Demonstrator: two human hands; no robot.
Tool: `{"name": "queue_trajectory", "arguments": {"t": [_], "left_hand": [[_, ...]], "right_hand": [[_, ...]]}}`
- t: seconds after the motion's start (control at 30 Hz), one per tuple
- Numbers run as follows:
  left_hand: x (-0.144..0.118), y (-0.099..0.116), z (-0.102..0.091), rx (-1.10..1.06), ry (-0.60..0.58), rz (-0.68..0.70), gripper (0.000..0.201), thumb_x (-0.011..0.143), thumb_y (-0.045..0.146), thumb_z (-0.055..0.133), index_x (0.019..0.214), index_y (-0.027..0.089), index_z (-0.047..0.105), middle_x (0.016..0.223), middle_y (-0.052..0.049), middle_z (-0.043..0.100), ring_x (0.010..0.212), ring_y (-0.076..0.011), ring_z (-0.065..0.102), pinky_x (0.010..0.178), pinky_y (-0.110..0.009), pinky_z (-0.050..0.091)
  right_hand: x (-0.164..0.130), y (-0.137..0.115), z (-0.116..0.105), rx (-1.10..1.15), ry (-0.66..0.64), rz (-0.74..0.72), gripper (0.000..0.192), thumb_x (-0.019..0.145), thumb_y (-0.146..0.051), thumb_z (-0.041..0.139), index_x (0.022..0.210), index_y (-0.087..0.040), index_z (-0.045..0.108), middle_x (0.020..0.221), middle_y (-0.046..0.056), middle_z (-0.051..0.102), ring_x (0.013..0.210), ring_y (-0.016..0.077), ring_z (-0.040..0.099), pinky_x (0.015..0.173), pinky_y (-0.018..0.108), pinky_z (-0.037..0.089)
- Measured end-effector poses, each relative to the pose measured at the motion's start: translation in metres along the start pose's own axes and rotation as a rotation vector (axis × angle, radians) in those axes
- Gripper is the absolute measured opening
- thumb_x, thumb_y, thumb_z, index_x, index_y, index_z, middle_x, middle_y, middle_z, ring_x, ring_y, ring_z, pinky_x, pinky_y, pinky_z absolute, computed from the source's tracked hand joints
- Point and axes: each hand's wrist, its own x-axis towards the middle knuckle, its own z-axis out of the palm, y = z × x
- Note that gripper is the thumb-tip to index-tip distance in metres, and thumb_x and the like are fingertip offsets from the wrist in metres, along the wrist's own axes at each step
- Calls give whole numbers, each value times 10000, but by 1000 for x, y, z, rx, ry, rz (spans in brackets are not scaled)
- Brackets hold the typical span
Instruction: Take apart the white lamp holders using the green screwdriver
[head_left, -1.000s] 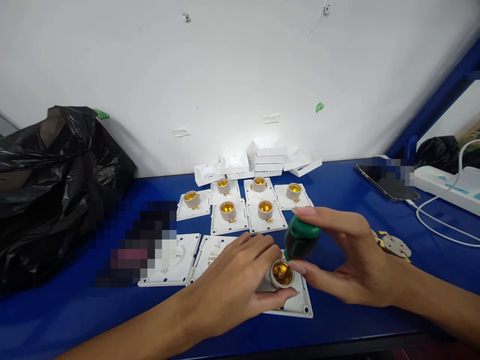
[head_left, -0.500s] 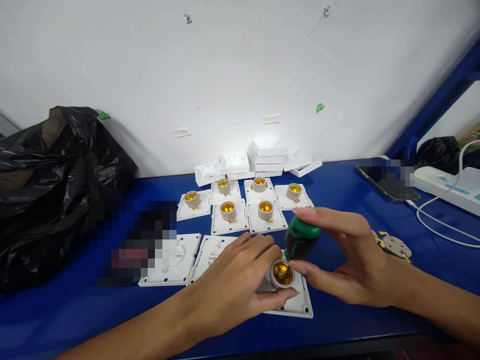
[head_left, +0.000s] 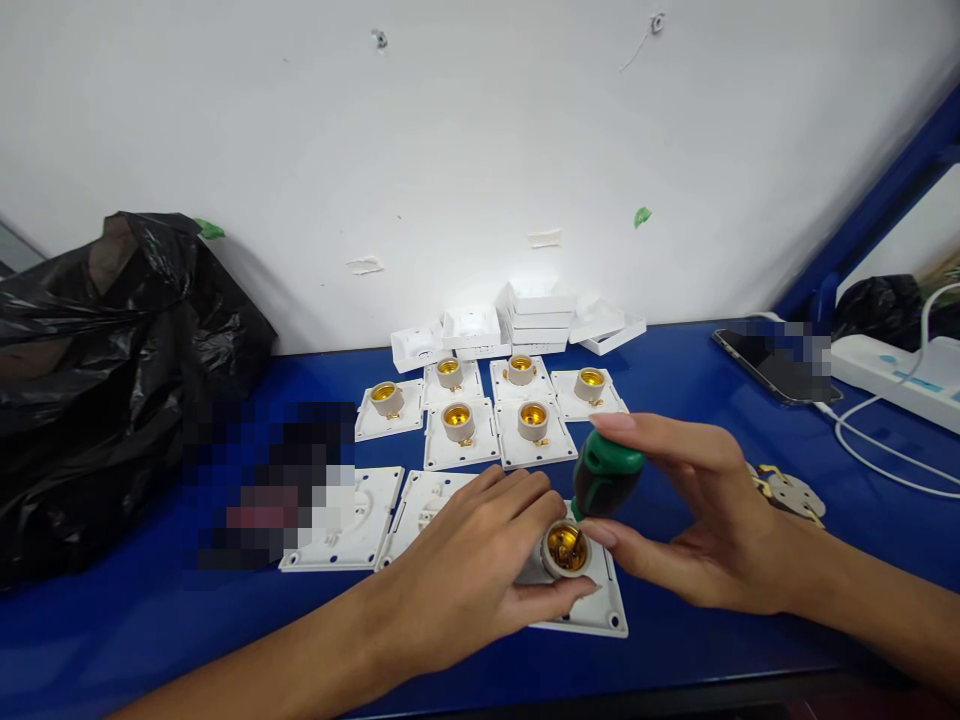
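While the left hand presses down on a white lamp-holder plate near the front edge of the blue bench, its fingers curl against the brass-lined socket. The right hand pinches the green screwdriver handle between thumb and forefinger (the tip is hidden behind the socket). Six finished holders sit in rows behind, toward the wall. A black bag lies at the bench's left edge.

Single head cam, looking forward and down, close over the glossy blue work surface, facing the white wall.
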Motion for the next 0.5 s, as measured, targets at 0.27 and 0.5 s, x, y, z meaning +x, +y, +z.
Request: {"name": "queue_trajectory", "arguments": {"t": [0.27, 0.5], "left_hand": [[0, -1, 0, -2, -5, -6, 238, 949, 405, 724, 955, 192, 616, 967, -48, 676, 999, -268, 672, 983, -438, 515], [0, -1, 0, 1, -19, -10, 247, 969, 438, 693, 1026, 205, 632, 1034, -61, 699, 1023, -271, 678, 973, -433, 524]], "right_hand": [[-1, 0, 1, 3, 7, 37, 848, 884, -115, 718, 1591, -362, 320, 1002, 6, 721, 672, 176, 635, 570, 300, 608], [-1, 0, 0, 13, 7, 28, 864, 876, -96, 715, 1599, -346, 312, 1001, 8, 716, 674, 176, 643, 580, 300, 609]]}}
